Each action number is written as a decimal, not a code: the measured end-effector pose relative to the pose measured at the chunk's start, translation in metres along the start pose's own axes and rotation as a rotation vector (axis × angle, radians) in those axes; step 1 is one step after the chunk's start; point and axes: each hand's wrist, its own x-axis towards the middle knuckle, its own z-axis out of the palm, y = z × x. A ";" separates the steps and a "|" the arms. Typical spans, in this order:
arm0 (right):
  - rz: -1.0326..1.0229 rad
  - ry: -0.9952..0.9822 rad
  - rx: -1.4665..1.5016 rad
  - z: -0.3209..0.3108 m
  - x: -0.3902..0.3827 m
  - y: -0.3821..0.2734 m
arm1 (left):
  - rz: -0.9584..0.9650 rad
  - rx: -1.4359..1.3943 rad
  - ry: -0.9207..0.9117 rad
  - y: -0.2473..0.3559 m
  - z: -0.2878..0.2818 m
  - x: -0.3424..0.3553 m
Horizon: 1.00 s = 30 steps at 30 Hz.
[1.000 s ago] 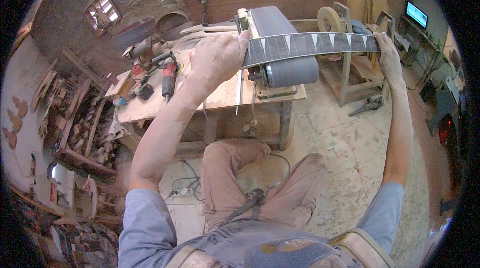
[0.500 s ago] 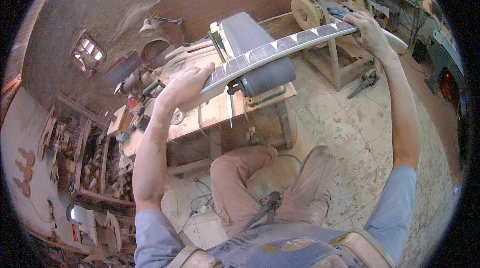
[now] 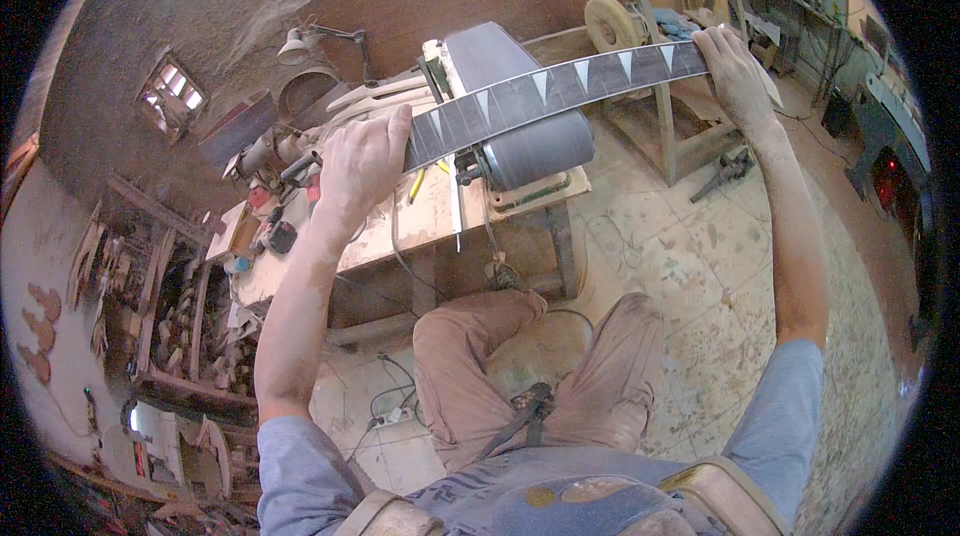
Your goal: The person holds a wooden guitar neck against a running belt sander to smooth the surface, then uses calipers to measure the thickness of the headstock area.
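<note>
A guitar neck (image 3: 583, 82) with a dark fretboard and pale triangular inlays spans between my two hands, fretboard side turned up toward me. My left hand (image 3: 362, 164) is closed round its left end. At the far right end, my right hand (image 3: 735, 76) grips it, fingers over the top. Beneath the neck is a belt sander (image 3: 493, 54) with a grey belt; its rounded front end (image 3: 545, 149) sticks out on the near side. Whether the neck touches the belt cannot be made out, since its underside is hidden.
The sander stands on a dusty wooden workbench (image 3: 378, 244) with a yellow-handled tool (image 3: 416, 186) and a lamp (image 3: 294, 48) behind. A buffing wheel (image 3: 613, 24) on a wooden stand is at the back right. Cables (image 3: 392, 391) lie on the tiled floor.
Both hands have rolled the neck, so its fretboard shows wider and its pale side edge has gone from sight. My left hand has turned to show its back.
</note>
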 end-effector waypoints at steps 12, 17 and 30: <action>-0.030 -0.130 0.168 -0.022 0.016 -0.010 | 0.337 0.062 -0.011 -0.041 0.003 -0.018; 0.044 -0.402 0.295 -0.027 0.028 -0.006 | -0.180 -0.514 -0.634 -0.036 -0.021 -0.007; -0.054 0.028 -0.004 -0.004 0.019 -0.040 | -0.127 -0.022 0.067 -0.023 -0.018 -0.033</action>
